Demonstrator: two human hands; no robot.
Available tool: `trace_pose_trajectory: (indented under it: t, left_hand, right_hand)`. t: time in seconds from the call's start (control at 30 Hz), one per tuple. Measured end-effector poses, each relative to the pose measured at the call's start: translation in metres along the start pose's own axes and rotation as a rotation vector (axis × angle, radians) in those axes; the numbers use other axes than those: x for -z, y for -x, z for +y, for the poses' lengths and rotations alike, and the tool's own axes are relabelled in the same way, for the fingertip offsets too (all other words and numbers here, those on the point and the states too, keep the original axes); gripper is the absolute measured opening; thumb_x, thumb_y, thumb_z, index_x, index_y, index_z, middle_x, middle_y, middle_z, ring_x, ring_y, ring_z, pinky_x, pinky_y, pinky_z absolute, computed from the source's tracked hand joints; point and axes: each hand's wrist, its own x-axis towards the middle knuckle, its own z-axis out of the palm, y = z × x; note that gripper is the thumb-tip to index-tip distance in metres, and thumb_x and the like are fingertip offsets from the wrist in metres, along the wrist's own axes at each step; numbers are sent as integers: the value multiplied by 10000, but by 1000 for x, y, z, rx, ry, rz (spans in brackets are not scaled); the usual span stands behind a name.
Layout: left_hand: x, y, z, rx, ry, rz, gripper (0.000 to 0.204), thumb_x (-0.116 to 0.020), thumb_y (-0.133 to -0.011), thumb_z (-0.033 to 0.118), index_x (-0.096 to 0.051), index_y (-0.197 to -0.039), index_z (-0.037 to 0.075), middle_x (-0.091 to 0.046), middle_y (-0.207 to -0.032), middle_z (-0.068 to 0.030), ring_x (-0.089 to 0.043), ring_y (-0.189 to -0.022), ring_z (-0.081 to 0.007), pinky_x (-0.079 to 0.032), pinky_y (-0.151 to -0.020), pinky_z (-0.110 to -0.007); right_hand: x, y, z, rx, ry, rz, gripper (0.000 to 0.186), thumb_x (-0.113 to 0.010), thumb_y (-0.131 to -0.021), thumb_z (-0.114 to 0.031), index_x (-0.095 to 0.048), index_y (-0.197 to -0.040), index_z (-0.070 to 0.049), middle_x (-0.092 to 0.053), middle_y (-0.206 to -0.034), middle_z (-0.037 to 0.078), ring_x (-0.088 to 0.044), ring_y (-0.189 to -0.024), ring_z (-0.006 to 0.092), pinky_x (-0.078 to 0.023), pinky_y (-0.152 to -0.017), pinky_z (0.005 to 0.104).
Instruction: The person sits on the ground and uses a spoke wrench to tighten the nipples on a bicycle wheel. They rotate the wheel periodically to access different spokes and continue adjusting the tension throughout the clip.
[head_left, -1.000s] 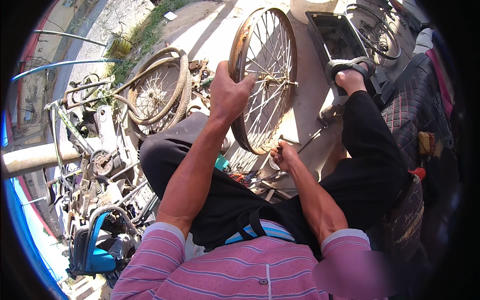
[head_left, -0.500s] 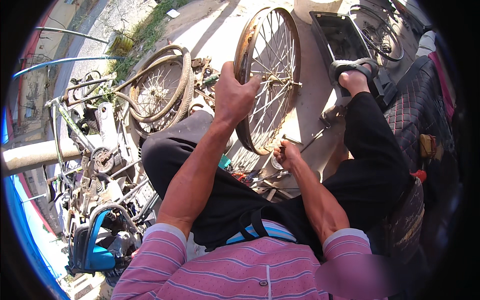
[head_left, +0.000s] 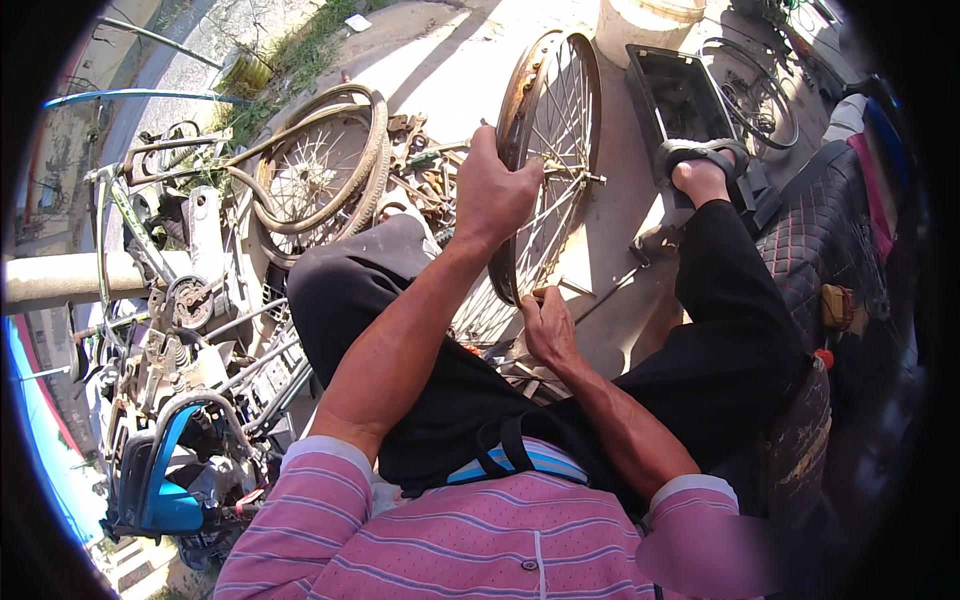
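Gripping the bare bike wheel (head_left: 570, 174), the L hand (head_left: 497, 190) is closed round the L side of its rusty rim, thumb over toward the spokes. R hand (head_left: 548, 325) is at the rim's bottom end, fingers curled up against it; can't tell if it's pinching the rim or has something small in it. Wheel stands roughly upright, out front between the legs, spokes & hub in, no tyre on.

Just changed: R hand has come L to the rim; approx. 1 sec ago it was farther R, by a thin metal bar. Prob. means the wheel now has 2 contact pts, so a steadier hold, w/ L hand doing most of it.

Vs. the earlier frame: wheel sits a bit farther R, its top lower, & looks narrower, i.e. turned more edge-on. L hand has gone R w/ it. View's tilted slightly too, so more of the pale bucket (head_left: 650, 25) shows. Black box (head_left: 642, 100), sandalled foot (head_left: 703, 172) & the other wheel (head_left: 315, 178) w/ loose tyre: approx. same spots.
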Motion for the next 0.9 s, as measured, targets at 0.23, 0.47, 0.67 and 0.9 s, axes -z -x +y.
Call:
trace_pose_trajectory:
  t: [0.23, 0.47, 0.67, 0.9]
  left_hand:
    - [0, -4, 1, 20, 127, -107, 482, -837, -829, 294, -563, -1077, -16, -663, -870, -84, -630, -756, -141, -525, -683, -308]
    - [-7, 11, -11, -98, 17, -111, 519, -865, -824, 313, -532, -1080, 8, -611, -883, -56, -588, -781, -145, -513, -710, -304]
    - [-4, 16, -15, 74, 144, -57, 328, -728, -842, 148, -497, -1029, 9, -631, -841, -108, -634, -737, -190, -528, -680, -362]
    - [4, 7, -15, 123, 201, -37, 306, -705, -829, 134, -492, -1004, 1, -607, -821, -92, -617, -708, -168, -529, -634, -339]
  right_hand:
    - [7, -12, 12, 31, -53, -30, 439, -603, -1007, -426, -650, -1061, 7, -714, -975, 213, -690, -933, 378, -517, -848, 471]
    - [24, -24, -8, 93, -219, 85, 384, -625, -1041, -375, -654, -985, 3, -691, -745, 103, -673, -678, 199, -523, -659, 373]
    - [53, -42, -9, -79, -381, 122, 322, -615, -1030, -301, -650, -974, 14, -699, -755, 72, -678, -662, 157, -538, -624, 329]
    - [35, -47, 42, -451, -648, 20, 252, -593, -965, -250, -641, -1080, -31, -712, -850, 69, -709, -678, 168, -461, -536, 276]
